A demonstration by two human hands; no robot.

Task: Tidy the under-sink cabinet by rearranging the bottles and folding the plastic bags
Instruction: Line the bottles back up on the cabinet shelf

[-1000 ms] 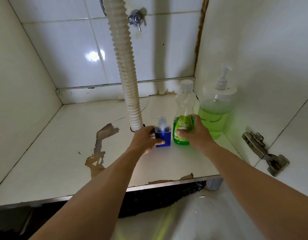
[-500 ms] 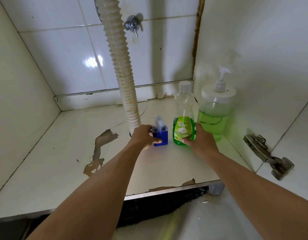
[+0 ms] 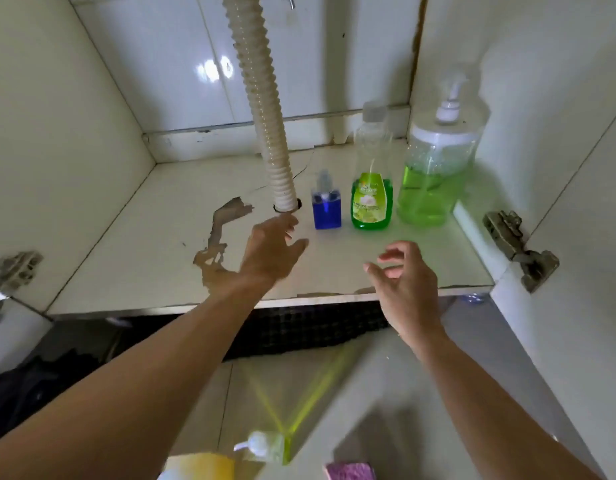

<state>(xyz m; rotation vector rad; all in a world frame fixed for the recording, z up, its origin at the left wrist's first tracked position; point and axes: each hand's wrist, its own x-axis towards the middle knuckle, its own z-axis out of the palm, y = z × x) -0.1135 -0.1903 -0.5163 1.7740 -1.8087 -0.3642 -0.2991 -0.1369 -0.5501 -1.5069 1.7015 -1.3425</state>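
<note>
Left hand (image 3: 270,252) has let go of blue bottle (image 3: 327,209); right hand (image 3: 405,284) off green bottle (image 3: 371,199) — both withdrawn, fingers loose, empty.

Three bottles stand on the cabinet floor: one small blue-liquid bottle (image 3: 327,210), one slim clear bottle of green liquid (image 3: 371,188), one wide clear pump bottle of green liquid (image 3: 434,168). One ribbed white drain hose (image 3: 261,98). Two metal hinges, one on the left (image 3: 13,271) and one on the right (image 3: 517,247).

Three upright bottles line up right of centre: a small blue one (image 3: 327,211), a taller green-labelled one (image 3: 371,188) (mostly empty), and a wide green pump jar (image 3: 434,168).
</note>
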